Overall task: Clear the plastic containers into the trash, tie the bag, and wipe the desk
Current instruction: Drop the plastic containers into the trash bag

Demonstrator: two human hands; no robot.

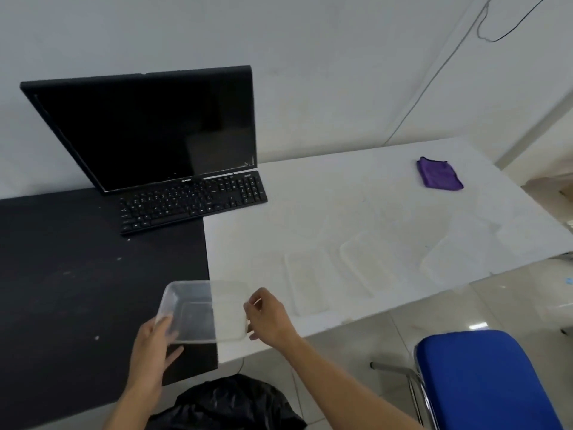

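A clear plastic container is held just above the desk's front edge, over the seam between the black desk and the white desk. My left hand grips its left rim and my right hand pinches its right rim. Below it, at the bottom of the view, sits the black trash bag, its mouth open. More clear containers or lids lie on the white desk: one, another and a third near the right front edge. A purple cloth lies at the far right.
A dark monitor and black keyboard stand at the back of the black desk. A blue chair with chrome frame stands on the tiled floor at the lower right. Cables hang on the white wall.
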